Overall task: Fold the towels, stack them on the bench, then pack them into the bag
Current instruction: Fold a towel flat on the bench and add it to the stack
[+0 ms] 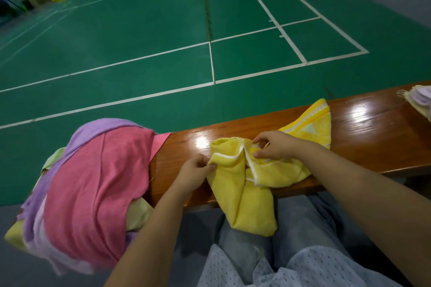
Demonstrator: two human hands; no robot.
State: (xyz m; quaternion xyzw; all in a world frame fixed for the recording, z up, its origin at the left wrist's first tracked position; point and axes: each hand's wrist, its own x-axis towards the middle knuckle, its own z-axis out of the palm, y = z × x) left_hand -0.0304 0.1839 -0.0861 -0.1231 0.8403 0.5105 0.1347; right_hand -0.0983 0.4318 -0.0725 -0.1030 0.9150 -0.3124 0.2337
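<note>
A yellow towel (247, 196) with white trim lies crumpled across the glossy wooden bench (363, 128), one end hanging off the near edge over my knees. My left hand (196, 171) pinches its left edge near the white stripe. My right hand (271, 145) pinches the bunched trim at the towel's middle. A heap of unfolded towels sits at the bench's left end: a pink towel (93, 184) on top, a purple towel (98, 127) and pale green ones beneath.
A pale cloth item (419, 100) lies at the bench's far right edge. Beyond the bench stretches a green court floor (163, 30) with white lines. My legs in grey trousers are below the bench.
</note>
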